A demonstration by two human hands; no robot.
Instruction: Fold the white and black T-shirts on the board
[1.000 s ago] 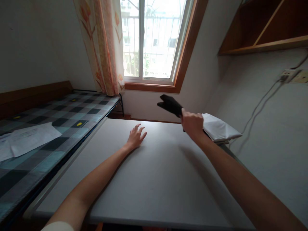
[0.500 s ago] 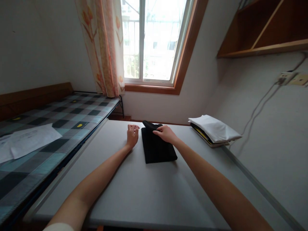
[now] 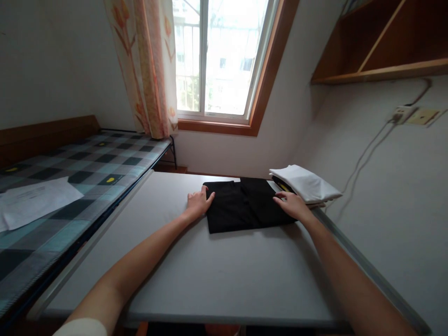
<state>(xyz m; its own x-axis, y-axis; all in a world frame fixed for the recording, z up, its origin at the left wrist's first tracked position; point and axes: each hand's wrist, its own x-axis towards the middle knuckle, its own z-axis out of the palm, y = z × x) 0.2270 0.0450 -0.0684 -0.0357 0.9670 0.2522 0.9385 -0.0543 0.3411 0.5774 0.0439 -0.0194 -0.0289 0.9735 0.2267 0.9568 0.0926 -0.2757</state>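
A black folded cloth (image 3: 245, 205) lies spread flat on the grey table (image 3: 217, 275), towards its far end. My left hand (image 3: 199, 202) rests flat on the cloth's left edge with fingers stretched out. My right hand (image 3: 291, 204) lies flat on the cloth's right edge, fingers apart. Neither hand grips anything.
A stack of folded clothes with a white piece on top (image 3: 305, 184) sits at the table's far right corner, just beyond my right hand. A bed with a checked cover (image 3: 70, 177) and white papers (image 3: 31, 200) runs along the left. A window, a curtain and a wall shelf stand behind.
My right hand carried the black cloth from the stack down onto the table. The cloth was then unfolded to about twice its width, and both hands now lie flat on its edges.
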